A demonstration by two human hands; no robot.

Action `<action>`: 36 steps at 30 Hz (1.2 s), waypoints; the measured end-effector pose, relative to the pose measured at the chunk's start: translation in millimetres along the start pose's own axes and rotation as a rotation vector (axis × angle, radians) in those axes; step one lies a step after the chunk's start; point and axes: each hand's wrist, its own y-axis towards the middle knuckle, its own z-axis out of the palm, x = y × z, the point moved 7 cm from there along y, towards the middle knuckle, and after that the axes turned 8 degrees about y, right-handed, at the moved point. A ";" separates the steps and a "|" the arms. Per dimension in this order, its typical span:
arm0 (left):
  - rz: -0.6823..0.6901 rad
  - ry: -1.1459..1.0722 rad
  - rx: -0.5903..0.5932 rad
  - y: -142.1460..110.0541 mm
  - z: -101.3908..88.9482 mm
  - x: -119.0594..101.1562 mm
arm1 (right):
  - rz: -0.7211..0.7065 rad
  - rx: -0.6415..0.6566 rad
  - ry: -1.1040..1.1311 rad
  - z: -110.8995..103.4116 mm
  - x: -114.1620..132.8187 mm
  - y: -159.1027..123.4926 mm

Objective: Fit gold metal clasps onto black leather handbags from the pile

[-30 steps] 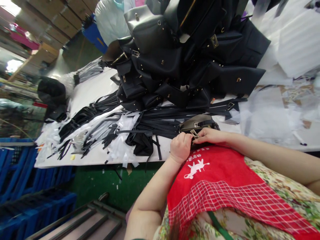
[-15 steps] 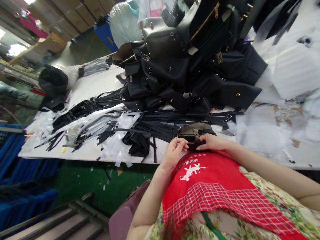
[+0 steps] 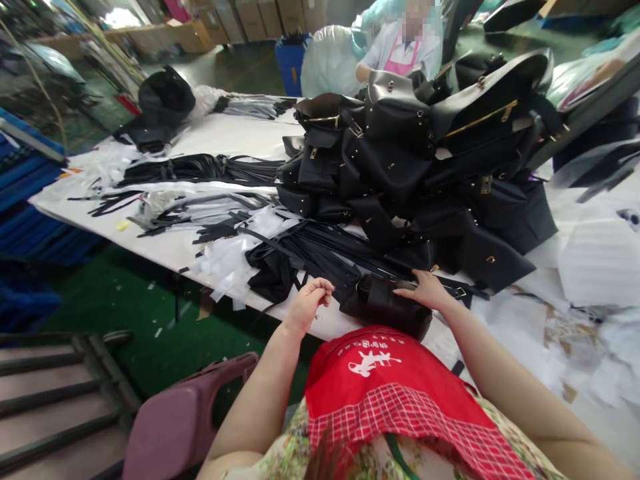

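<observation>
A small dark handbag (image 3: 380,308) lies at the near edge of the table, right in front of the red apron. My right hand (image 3: 427,292) is open at the bag's right end, its thumb at the top of the bag and its fingers spread toward the pile. To the left of the bag and apart from it, my left hand (image 3: 313,301) is raised with its fingers curled together. Whatever it may pinch is too small to make out. Beyond the bag lie long black straps (image 3: 325,250), and a crumpled black cloth piece (image 3: 273,270) rests to their left.
A tall heap of black bags (image 3: 390,160) with gold fittings covers the middle of the table. White wrapping sheets (image 3: 595,260) lie at right. A person (image 3: 400,50) in a pink apron stands behind the heap. A maroon stool (image 3: 173,423) is at lower left.
My left hand has come off the bag and moved left. My right hand has opened and spread along the bag's far side. The bag now shows a different side, and the camera view has turned.
</observation>
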 end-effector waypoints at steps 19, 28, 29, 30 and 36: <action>-0.115 0.082 0.034 1.8 -8.9 42.5 | 0.194 0.307 -0.257 78.1 -7.2 17.8; -0.177 0.062 0.098 -9.1 -18.2 49.7 | -0.020 0.109 -0.349 33.7 34.3 -23.0; -0.183 0.057 0.094 -10.5 -21.1 51.8 | -0.021 0.059 -0.359 20.5 34.4 -36.5; -0.189 0.053 0.090 -11.5 -23.3 53.8 | -0.022 0.000 -0.367 6.0 34.3 -50.0; -0.165 0.084 0.121 -3.4 -8.8 50.9 | -0.162 -0.437 -0.254 -77.9 48.0 -111.4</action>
